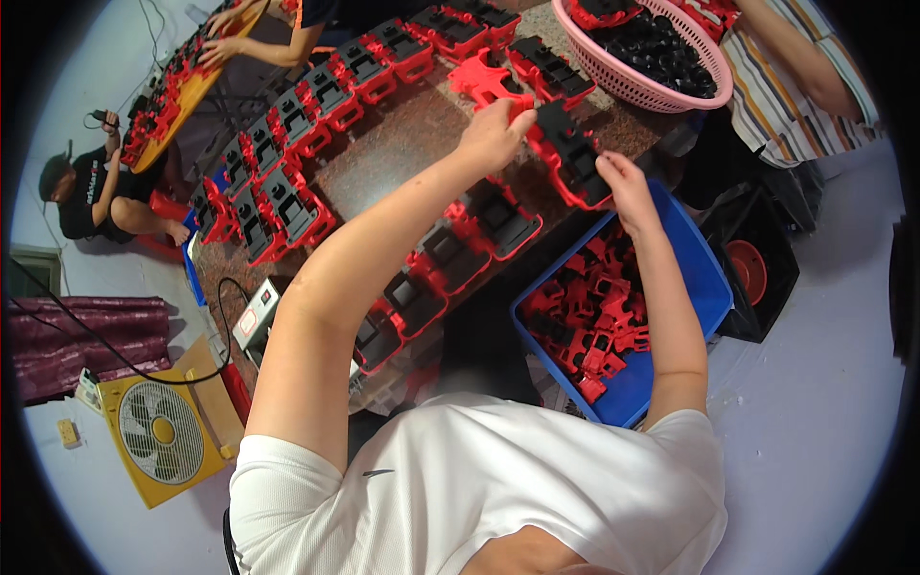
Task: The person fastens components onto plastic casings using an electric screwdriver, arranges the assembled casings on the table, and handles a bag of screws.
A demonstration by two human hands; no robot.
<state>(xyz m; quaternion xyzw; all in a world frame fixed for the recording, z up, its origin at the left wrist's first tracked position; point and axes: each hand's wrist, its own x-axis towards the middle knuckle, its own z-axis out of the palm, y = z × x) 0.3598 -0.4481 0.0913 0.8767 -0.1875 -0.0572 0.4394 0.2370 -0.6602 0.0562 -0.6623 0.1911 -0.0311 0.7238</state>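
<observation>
red-and-black plastic case (572, 158) is lying near the table (369, 168) edge, probably feeling light, stiff, best held by its rim; right hand (625, 187) is pinching one side, left hand (494, 134) is curling alongside, hold unclear; blue bin (698, 273) is standing nearby.

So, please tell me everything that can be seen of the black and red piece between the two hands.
The black and red piece looks plastic: a dark, blocky top with bright red edging. It runs diagonally beside the table; whether it rests there is unclear. The right hand grips its right side; the left hand is at its upper left end.
</observation>
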